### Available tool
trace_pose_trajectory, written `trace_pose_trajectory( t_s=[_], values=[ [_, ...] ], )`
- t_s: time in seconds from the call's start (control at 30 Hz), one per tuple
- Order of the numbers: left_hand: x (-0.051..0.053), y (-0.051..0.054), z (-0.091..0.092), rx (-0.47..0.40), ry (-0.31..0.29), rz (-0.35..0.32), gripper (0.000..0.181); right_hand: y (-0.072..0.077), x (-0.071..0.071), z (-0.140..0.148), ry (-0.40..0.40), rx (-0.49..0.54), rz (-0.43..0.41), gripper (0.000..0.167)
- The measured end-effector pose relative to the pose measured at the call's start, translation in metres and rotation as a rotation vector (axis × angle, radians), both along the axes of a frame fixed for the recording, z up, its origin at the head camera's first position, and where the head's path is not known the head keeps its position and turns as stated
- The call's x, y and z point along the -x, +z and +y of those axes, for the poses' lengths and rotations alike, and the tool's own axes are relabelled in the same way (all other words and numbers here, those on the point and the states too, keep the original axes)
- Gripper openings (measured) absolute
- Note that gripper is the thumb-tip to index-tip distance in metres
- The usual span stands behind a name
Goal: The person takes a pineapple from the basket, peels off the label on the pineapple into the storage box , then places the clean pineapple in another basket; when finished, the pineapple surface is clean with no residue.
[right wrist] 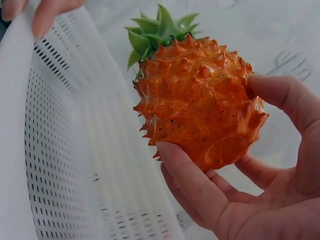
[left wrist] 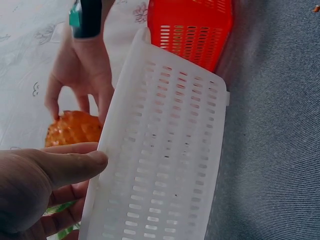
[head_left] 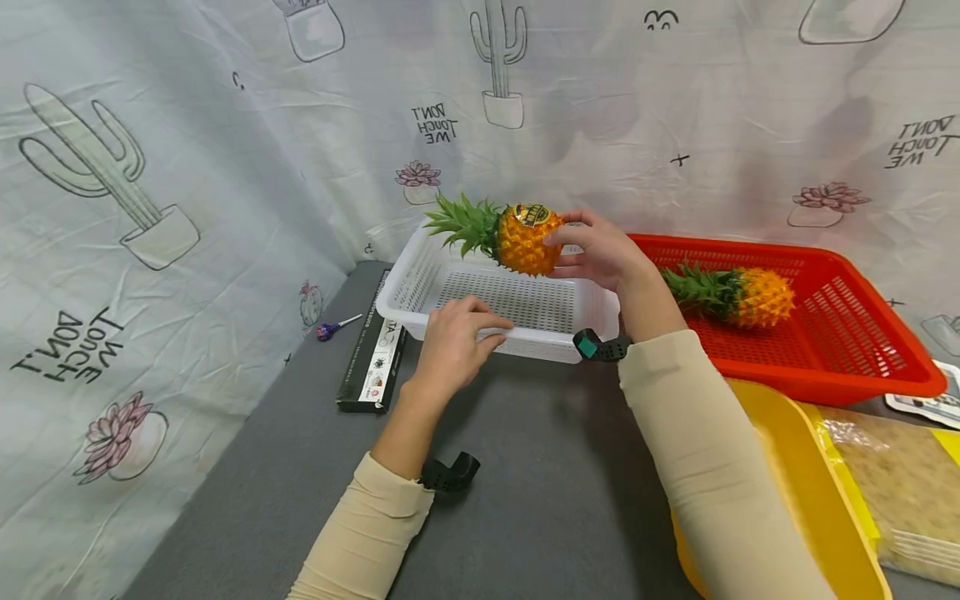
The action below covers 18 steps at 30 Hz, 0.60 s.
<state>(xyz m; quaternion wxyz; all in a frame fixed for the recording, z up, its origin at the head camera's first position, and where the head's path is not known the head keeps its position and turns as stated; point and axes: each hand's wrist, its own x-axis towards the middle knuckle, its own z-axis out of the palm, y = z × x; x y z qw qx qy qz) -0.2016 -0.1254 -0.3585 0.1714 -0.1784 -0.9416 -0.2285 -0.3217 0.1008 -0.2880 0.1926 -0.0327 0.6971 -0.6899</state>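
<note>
Evidently holding the pineapple (head_left: 528,242) by its rounded base in the right hand (head_left: 596,250), over the far side of the white basket (head_left: 517,342), perhaps to stay clear of the spiky leaves. Pinching the near rim with the left hand (head_left: 461,337), likely for steadiness. Blocking part of the red basket (head_left: 817,383) and yellow tray (head_left: 813,500) with the right sleeve (head_left: 697,433). Flanked by a black box (head_left: 363,383) leftward, and rightward by a second pineapple (head_left: 761,298) inside the red basket.
</note>
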Motion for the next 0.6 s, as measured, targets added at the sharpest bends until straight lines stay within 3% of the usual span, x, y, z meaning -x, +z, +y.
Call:
trace_pose_trajectory(
  t_s=[0.27,0.6],
  values=[
    [0.0,-0.001,0.0,-0.008,-0.013,0.004,0.017,0.012,-0.025,0.012,-0.02,0.029,-0.007,0.059],
    [0.001,-0.002,-0.002,-0.015,-0.021,0.013,0.017,0.027,-0.065,0.034,0.06,0.068,0.047,0.053]
  ],
)
